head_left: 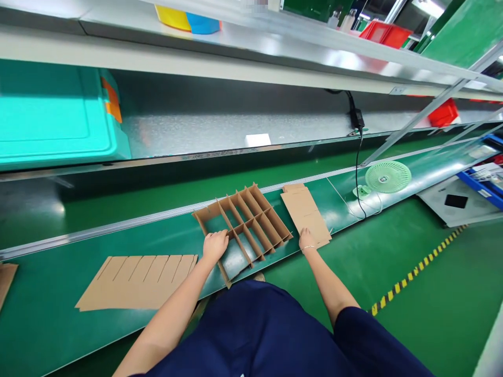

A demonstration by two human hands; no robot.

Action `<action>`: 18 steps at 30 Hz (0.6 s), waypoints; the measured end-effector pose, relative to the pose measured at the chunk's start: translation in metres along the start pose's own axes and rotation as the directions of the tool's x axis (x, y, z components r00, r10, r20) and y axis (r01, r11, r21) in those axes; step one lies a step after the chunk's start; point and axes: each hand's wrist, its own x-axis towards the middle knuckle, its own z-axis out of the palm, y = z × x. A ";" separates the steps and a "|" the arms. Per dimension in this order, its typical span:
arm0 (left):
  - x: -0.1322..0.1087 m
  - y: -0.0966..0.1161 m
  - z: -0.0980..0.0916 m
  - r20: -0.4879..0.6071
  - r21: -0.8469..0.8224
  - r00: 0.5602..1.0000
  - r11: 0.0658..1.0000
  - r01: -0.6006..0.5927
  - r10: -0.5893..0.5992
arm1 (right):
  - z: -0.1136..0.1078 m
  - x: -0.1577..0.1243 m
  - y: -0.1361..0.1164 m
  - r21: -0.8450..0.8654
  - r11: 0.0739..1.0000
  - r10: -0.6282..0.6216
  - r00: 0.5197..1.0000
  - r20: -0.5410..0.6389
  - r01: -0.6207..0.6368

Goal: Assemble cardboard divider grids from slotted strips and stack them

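A cardboard divider grid with several cells lies on the green bench in front of me. My left hand is closed around one of its strips at the left side of the grid. To the right of it is a small stack of flat cardboard dividers. My right hand grips the near edge of this cardboard, with the fingertips partly hidden. Slotted cardboard sheets lie flat on the bench left of the grid, beside my left forearm.
A green fan stands on the bench to the right, with a black cable hanging nearby. Above the bench, a metal shelf carries a turquoise box and a small white block. Another cardboard piece lies far left.
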 end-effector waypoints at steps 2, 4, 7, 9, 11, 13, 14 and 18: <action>-0.001 0.001 -0.002 -0.003 -0.015 1.000 1.000 -0.001 0.001 | -0.019 -0.006 0.009 0.041 0.995 0.096 0.995 -0.015 -0.095; -0.003 0.000 -0.006 -0.029 -0.065 1.000 0.998 -0.008 0.006 | -0.046 -0.015 0.022 0.107 0.971 0.225 0.971 -0.085 -0.215; -0.008 -0.007 -0.014 -0.133 -0.153 0.989 0.987 0.040 -0.061 | -0.087 -0.033 0.024 0.224 0.965 0.188 0.952 -0.243 -0.134; -0.009 -0.016 -0.017 -0.195 -0.177 0.969 0.977 0.120 -0.154 | -0.104 -0.047 0.003 0.257 0.964 0.004 0.958 -0.287 0.073; -0.008 -0.024 -0.017 -0.206 -0.179 0.954 0.967 0.181 -0.217 | -0.112 -0.060 -0.036 0.224 0.944 -0.186 0.952 -0.243 0.242; -0.007 -0.030 -0.013 -0.183 -0.176 0.957 0.966 0.192 -0.224 | -0.110 -0.070 -0.084 0.139 0.936 -0.305 0.943 -0.131 0.322; -0.006 -0.031 -0.011 -0.172 -0.177 0.961 0.967 0.186 -0.216 | -0.107 -0.072 -0.107 0.089 0.935 -0.338 0.938 -0.072 0.344; -0.006 -0.030 0.001 -0.162 -0.201 0.962 0.962 0.184 -0.218 | -0.096 -0.073 -0.173 -0.073 0.922 -0.377 0.924 0.054 0.381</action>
